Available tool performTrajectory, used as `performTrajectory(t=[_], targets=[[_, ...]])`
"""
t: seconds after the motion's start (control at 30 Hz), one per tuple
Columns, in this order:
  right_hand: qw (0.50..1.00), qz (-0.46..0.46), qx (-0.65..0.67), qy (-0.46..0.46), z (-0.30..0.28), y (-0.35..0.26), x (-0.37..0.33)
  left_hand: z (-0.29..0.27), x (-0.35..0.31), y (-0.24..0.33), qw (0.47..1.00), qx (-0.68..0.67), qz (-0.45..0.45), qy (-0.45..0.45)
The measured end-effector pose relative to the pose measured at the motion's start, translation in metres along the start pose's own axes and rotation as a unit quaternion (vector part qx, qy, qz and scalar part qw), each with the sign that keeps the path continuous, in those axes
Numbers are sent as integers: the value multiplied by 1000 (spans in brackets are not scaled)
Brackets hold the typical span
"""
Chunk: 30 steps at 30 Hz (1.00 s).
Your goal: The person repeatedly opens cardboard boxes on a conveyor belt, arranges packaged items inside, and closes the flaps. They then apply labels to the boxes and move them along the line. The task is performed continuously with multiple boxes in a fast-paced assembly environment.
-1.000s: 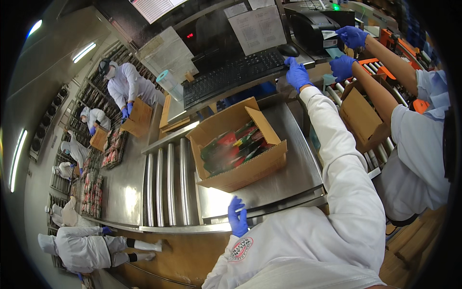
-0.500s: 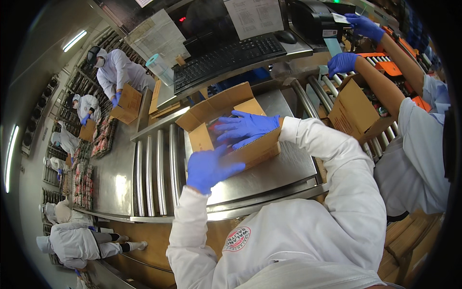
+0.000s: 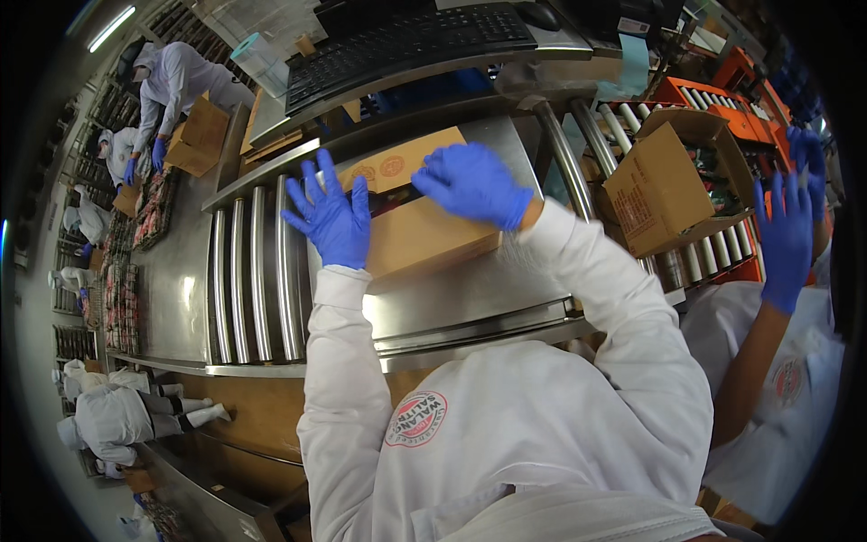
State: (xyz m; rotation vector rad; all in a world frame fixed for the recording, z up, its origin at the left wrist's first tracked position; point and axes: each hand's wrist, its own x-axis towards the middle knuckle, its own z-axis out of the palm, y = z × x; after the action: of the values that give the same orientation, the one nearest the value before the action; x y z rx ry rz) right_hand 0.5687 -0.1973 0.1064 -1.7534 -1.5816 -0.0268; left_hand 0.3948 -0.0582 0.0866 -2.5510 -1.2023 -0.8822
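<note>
A brown cardboard box [image 3: 429, 237] sits on the steel worktop in front of me, its far flap [image 3: 395, 166] with round printed marks folded inward. A narrow dark gap shows between the flap and the near side. My left hand [image 3: 332, 217], in a blue glove, is raised at the box's left end, palm showing and fingers spread, holding nothing. Over the right part of the box, my gloved right hand [image 3: 476, 185] has its fingers curled together at the flap's edge. What lies under those fingers is hidden.
At the right, an open carton [image 3: 673, 185] with packages stands on rollers beside a co-worker's raised gloved hand [image 3: 787, 237]. Metal rollers [image 3: 257, 280] adjoin my worktop [image 3: 461, 303] at left. A keyboard [image 3: 406, 45] rests on the shelf beyond. Other workers handle boxes at far left.
The open box's flaps have been folded inward, covering its contents. My left hand has lifted and spread; my right has come out of the box and curled. The co-worker's hands have moved down and right.
</note>
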Motion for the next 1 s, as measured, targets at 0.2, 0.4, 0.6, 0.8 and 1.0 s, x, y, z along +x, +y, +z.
performTrajectory(t=[0.2,0.4,0.6,0.8,1.0], targets=[[917,108,-260,282,-108,173,75,-5,-6,-9,986,-2,19,-163],[710,568,-410,70,-209,392,39,-8,5,-6,978,0,44,-206],[727,589,-321,149,-186,379,22,-11,-3,-10,982,-27,23,-187],[635,686,-347,73,-179,366,26,-17,-4,1,997,-33,42,-46],[545,704,-216,400,-188,345,16,-19,-5,-1,996,-52,31,59]])
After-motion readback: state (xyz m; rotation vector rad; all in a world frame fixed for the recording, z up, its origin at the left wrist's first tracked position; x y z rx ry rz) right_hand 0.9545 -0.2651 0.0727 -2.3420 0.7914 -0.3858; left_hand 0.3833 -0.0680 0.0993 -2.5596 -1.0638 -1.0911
